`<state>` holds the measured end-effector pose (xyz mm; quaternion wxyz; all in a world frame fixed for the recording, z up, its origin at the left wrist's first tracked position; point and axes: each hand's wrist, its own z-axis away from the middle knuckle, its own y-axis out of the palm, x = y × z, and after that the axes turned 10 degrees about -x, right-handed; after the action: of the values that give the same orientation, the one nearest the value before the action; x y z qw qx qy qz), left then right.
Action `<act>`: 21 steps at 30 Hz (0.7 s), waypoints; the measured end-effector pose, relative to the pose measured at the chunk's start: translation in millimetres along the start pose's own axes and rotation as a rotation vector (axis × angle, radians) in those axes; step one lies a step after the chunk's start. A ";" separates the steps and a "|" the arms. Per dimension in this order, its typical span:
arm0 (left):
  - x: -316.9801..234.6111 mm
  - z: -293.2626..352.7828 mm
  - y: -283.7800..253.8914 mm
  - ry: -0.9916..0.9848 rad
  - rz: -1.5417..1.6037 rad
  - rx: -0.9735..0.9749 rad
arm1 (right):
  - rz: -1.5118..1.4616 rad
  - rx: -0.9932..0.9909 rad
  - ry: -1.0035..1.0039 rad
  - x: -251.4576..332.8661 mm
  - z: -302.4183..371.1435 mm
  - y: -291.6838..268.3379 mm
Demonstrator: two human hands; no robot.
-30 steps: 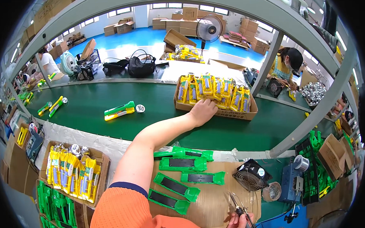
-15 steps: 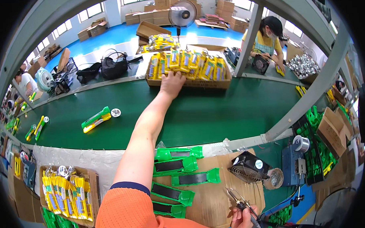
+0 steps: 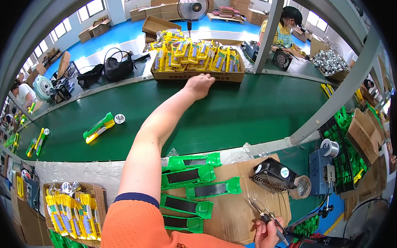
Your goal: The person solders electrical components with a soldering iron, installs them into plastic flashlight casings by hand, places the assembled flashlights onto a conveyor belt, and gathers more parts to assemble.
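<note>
Head view: the left hand point(image 3: 200, 85) is stretched far across the green conveyor belt point(image 3: 250, 113), fingers curled over the near wall of the cardboard box point(image 3: 197, 75) of yellow packaged goods, gripping its edge at the belt's far side. Wide bare belt lies between box and counter point(image 3: 236, 210), giving room to slide it. The right hand point(image 3: 267, 236) stays low at the counter's near edge, fingers closed round a soldering iron point(image 3: 265, 214), its tip kept just off the 5 green housings point(image 3: 189, 185).
</note>
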<state>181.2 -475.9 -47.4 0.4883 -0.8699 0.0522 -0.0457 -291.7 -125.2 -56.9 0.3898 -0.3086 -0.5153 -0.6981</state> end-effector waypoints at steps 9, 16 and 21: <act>0.5 -42.8 18.7 -0.306 -0.157 0.163 | -0.042 0.078 0.009 -4.3 -5.4 -10.1; 19.3 -59.7 34.8 -0.467 -0.179 0.418 | -0.081 -0.092 -0.030 -5.6 -1.3 10.5; 25.9 -40.1 10.7 -0.398 -0.235 0.393 | -0.064 -0.071 -0.131 -7.7 -4.6 10.4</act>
<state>201.2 -518.8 -35.0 0.6393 -0.7507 -0.1554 0.0603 -278.9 -129.6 -59.6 0.3212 -0.3507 -0.5241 -0.7065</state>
